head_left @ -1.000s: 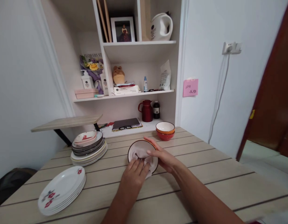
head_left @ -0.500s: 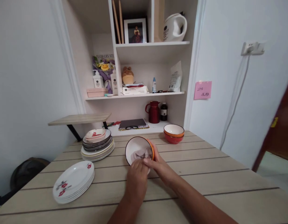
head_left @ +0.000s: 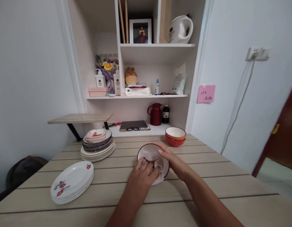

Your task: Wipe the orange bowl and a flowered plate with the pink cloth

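Observation:
A bowl [head_left: 149,148] with a white inside, a dark rim and an orange outside is tilted toward me above the middle of the table. My right hand [head_left: 175,164] grips its right side, the thumb over the rim and the fingers behind, partly hidden. Inside the bowl, my left hand [head_left: 144,173] presses a pale, crumpled cloth [head_left: 158,165] against the inner wall. One end of the cloth hangs over the near rim. Behind and to the right stand two stacked bowls [head_left: 175,137], orange on red.
Flower-patterned white plates [head_left: 73,181] are stacked at the left of the slatted table [head_left: 207,189]. Behind them rises a taller stack of plates [head_left: 98,146] topped by small square dishes. A raised wooden shelf [head_left: 80,118], a red jug [head_left: 156,114] and a folder [head_left: 134,125] lie farther back.
The bowl has turned and shifted right and slightly toward me. My left hand has gone deeper into it, with the fingers spread more over the cloth. My right thumb is now on the rim.

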`<state>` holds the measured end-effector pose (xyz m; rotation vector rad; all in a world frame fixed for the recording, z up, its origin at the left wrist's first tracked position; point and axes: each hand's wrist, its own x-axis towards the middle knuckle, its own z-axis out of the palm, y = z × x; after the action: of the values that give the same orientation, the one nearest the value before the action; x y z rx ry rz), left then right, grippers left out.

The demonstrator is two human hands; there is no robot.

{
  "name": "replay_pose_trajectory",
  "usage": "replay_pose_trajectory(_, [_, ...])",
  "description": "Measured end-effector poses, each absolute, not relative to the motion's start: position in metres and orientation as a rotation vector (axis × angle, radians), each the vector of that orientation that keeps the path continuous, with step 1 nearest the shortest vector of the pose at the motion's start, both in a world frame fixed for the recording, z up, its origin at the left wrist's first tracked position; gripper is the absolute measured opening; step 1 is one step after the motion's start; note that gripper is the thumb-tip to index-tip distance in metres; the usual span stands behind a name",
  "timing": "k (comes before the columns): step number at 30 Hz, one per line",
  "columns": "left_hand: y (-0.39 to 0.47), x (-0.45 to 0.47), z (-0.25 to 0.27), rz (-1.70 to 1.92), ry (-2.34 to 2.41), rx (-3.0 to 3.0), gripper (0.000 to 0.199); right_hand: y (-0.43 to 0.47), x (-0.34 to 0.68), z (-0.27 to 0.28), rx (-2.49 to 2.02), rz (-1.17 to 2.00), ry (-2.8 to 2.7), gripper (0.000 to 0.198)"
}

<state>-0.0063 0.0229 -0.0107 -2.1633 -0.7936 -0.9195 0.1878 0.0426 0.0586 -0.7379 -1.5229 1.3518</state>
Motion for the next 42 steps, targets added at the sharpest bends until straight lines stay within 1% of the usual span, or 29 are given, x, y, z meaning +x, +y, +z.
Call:
replay_pose_trajectory(2, [0.024, -0.006, -0.012, -0.935, -0.735, -2.122, 0.025, 0.043, 0.192, 0.058, -0.827, 1.407, -1.523, 0.059])
replay_pose_trajectory(4, [0.024, -0.008, -0.014, -0.956, -0.712, -2.097, 0.026, 0.044, 0.192, 0.053, -0.862, 1.481, -1.466, 0.067])
replay_pose_trajectory(7, [0.023, -0.011, -0.014, -0.972, -0.744, -2.079, 0.026, 0.047, 0.186, 0.043, -0.766, 1.546, -1.371, 0.076])
replay_pose_trajectory(10, [0.022, -0.012, -0.012, -0.981, -0.796, -2.092, 0.026, 0.050, 0.179, 0.036, -0.624, 1.594, -1.271, 0.075])
replay_pose_trajectory(14, [0.019, -0.011, -0.011, -1.030, -0.850, -2.104, 0.030, 0.051, 0.168, 0.032, -0.508, 1.584, -1.122, 0.071])
replay_pose_trajectory(18, [0.016, -0.011, -0.012, -1.112, -1.020, -2.050, 0.037, 0.042, 0.150, 0.029, -0.422, 1.682, -1.129, 0.078])
replay_pose_trajectory(21, [0.014, -0.012, -0.012, -1.154, -1.053, -2.003, 0.036, 0.033, 0.137, 0.026, -0.486, 1.744, -1.181, 0.084])
replay_pose_trajectory(24, [0.012, -0.010, -0.008, -1.099, -0.929, -2.008, 0.034, 0.032, 0.134, 0.023, -0.616, 1.739, -1.084, 0.080])
replay_pose_trajectory(27, [0.009, -0.006, -0.004, -1.007, -0.873, -2.041, 0.037, 0.035, 0.139, 0.023, -0.725, 1.705, -0.983, 0.074])
replay_pose_trajectory(32, [0.011, -0.005, -0.002, -0.929, -0.864, -2.114, 0.043, 0.041, 0.153, 0.032, -0.728, 1.614, -1.006, 0.066])
replay_pose_trajectory(38, [0.016, -0.013, 0.000, -0.927, -0.833, -2.113, 0.031, 0.049, 0.179, 0.044, -0.699, 1.552, -1.110, 0.062])
replay_pose_trajectory(42, [0.014, -0.014, 0.002, -0.930, -0.973, -1.996, 0.032, 0.049, 0.184, 0.044, -0.758, 1.541, -1.036, 0.063])
